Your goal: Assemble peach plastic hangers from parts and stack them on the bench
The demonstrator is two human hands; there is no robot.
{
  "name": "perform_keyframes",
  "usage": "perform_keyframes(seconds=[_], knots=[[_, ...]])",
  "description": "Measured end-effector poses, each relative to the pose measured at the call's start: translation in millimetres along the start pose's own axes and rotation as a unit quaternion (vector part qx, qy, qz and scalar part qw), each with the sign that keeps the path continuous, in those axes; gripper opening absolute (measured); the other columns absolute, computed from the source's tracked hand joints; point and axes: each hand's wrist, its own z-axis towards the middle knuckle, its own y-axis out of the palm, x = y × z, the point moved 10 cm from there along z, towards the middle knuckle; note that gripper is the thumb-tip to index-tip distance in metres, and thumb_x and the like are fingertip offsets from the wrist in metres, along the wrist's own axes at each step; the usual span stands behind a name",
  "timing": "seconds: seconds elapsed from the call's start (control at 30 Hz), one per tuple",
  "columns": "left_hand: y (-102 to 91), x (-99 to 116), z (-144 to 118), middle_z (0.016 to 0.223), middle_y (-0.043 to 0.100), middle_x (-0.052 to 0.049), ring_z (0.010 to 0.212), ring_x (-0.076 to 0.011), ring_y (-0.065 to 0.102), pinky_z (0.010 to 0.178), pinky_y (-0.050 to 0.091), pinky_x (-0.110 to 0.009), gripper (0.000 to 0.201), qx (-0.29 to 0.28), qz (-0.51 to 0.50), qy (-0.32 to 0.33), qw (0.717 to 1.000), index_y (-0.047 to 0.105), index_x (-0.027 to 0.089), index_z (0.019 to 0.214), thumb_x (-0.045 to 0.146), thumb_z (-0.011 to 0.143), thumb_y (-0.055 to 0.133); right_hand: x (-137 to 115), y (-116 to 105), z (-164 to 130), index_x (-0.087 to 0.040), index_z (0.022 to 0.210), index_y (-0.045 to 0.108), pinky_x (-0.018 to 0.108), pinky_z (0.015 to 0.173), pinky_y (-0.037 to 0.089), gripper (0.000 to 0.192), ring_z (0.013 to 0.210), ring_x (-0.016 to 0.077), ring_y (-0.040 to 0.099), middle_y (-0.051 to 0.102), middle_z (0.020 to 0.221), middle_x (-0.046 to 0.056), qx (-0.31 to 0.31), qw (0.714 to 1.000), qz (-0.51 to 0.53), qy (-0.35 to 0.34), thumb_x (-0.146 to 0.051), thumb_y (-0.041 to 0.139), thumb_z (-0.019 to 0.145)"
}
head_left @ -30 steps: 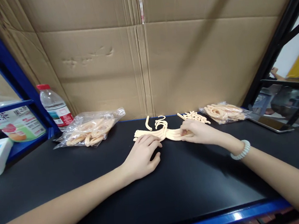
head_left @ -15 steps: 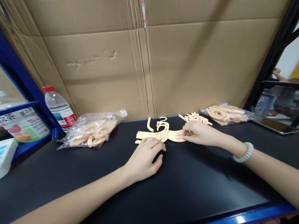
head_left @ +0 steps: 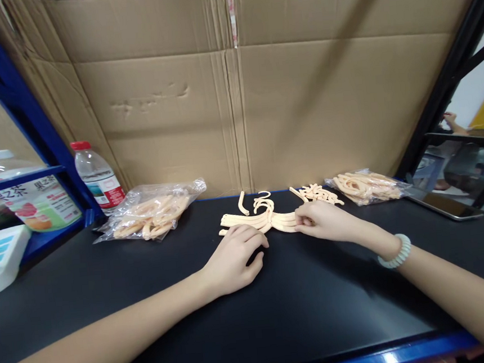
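A small stack of cream plastic hangers (head_left: 271, 219) lies flat on the black tabletop (head_left: 278, 302), hooks pointing away from me. My left hand (head_left: 234, 257) rests palm down, fingertips touching the stack's left end. My right hand (head_left: 324, 221) has its fingers closed on the stack's right end; a pale bead bracelet (head_left: 395, 251) is on that wrist. Loose cream hook pieces (head_left: 317, 192) lie just behind my right hand.
A clear bag of cream parts (head_left: 152, 215) sits at the left, another bag (head_left: 365, 185) at the right. A water bottle (head_left: 97, 176) stands by the blue shelf post. A cardboard wall (head_left: 235, 103) backs the table. A tablet (head_left: 447, 206) lies far right.
My view has shifted slightly; both hands stay on the hanger stack, with the right hand's fingers drawn a little closer around its right end.
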Motion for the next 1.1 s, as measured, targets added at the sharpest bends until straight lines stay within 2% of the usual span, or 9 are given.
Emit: perform_keyframes(seconds=[0.17, 0.3, 0.43, 0.67, 0.77, 0.9, 1.0, 1.1], knots=[[0.8, -1.2, 0.0, 0.097, 0.065, -0.005, 0.095, -0.0215, 0.056, 0.089, 0.043, -0.039, 0.018, -0.002, 0.010, -0.007, 1.000, 0.058, 0.020, 0.097, 0.014, 0.084, 0.047, -4.5, 4.6, -3.5, -0.018, 0.062, 0.051, 0.024, 0.050, 0.026, 0.020, 0.049, 0.0098, 0.042, 0.052, 0.055, -0.002, -0.040, 0.999, -0.004, 0.025, -0.022, 0.057, 0.081], [4.1, -2.7, -0.1, 0.095, 0.064, -0.006, 0.091, -0.0216, 0.057, 0.083, 0.046, -0.036, 0.018, -0.014, 0.013, -0.009, 1.000, 0.058, 0.019, 0.097, 0.015, 0.085, 0.046, -22.9, 10.8, -7.1, -0.018, 0.062, 0.049, 0.024, 0.051, 0.026, 0.022, 0.053, 0.0103, 0.042, 0.053, 0.058, -0.002, -0.064, 0.998, -0.001, 0.001, -0.024, 0.060, 0.081], [6.3, -3.7, -0.6, 0.095, 0.064, -0.006, 0.092, -0.0209, 0.057, 0.081, 0.047, -0.033, 0.018, -0.023, 0.007, -0.012, 1.000, 0.058, 0.019, 0.097, 0.014, 0.085, 0.045, -39.8, 19.1, -10.1, -0.018, 0.067, 0.050, 0.023, 0.052, 0.026, 0.019, 0.055, 0.0102, 0.042, 0.054, 0.062, -0.002, -0.086, 0.996, 0.008, -0.020, -0.024, 0.055, 0.085], [7.0, -2.8, -0.6, 0.094, 0.063, -0.006, 0.092, -0.0214, 0.057, 0.081, 0.048, -0.034, 0.019, -0.027, 0.009, -0.009, 1.000, 0.058, 0.019, 0.096, 0.013, 0.084, 0.045, -43.3, 22.0, -9.8, -0.017, 0.069, 0.052, 0.023, 0.052, 0.026, 0.018, 0.055, 0.0100, 0.043, 0.054, 0.063, -0.002, -0.099, 0.995, 0.019, -0.023, -0.023, 0.053, 0.086], [5.4, -5.2, -1.2, 0.097, 0.063, -0.006, 0.093, -0.0216, 0.057, 0.082, 0.049, -0.034, 0.022, -0.018, -0.001, -0.017, 1.000, 0.057, 0.020, 0.100, 0.013, 0.083, 0.046, -43.6, 21.0, -9.9, -0.017, 0.069, 0.052, 0.024, 0.052, 0.026, 0.017, 0.055, 0.0102, 0.044, 0.055, 0.064, -0.001, -0.097, 0.995, 0.022, -0.028, -0.022, 0.053, 0.086], [3.7, -6.8, -2.2, 0.099, 0.062, -0.006, 0.092, -0.0204, 0.058, 0.080, 0.050, -0.033, 0.037, -0.004, -0.006, -0.016, 1.000, 0.055, 0.020, 0.105, 0.002, 0.075, 0.043, -43.7, 20.9, -10.8, -0.017, 0.070, 0.052, 0.024, 0.052, 0.026, 0.017, 0.055, 0.0103, 0.044, 0.055, 0.064, -0.001, -0.095, 0.995, 0.024, -0.030, -0.022, 0.053, 0.086], [2.5, -5.1, -2.7, 0.098, 0.062, -0.005, 0.090, -0.0187, 0.058, 0.078, 0.049, -0.031, 0.045, 0.012, -0.001, 0.003, 1.000, 0.056, 0.020, 0.104, -0.004, 0.069, 0.039, -43.8, 21.2, -11.0, -0.017, 0.070, 0.052, 0.024, 0.052, 0.026, 0.017, 0.054, 0.0099, 0.043, 0.054, 0.062, -0.002, -0.097, 0.995, 0.024, -0.031, -0.022, 0.053, 0.086], [-3.7, -1.0, -3.2, 0.095, 0.063, -0.005, 0.087, -0.0178, 0.058, 0.076, 0.048, -0.029, 0.043, 0.049, 0.009, 0.030, 0.998, 0.057, 0.020, 0.099, -0.005, 0.071, 0.035, -43.7, 21.0, -10.6, -0.017, 0.070, 0.052, 0.024, 0.052, 0.026, 0.018, 0.054, 0.0099, 0.043, 0.053, 0.062, -0.002, -0.099, 0.994, 0.024, -0.028, -0.023, 0.053, 0.086]])
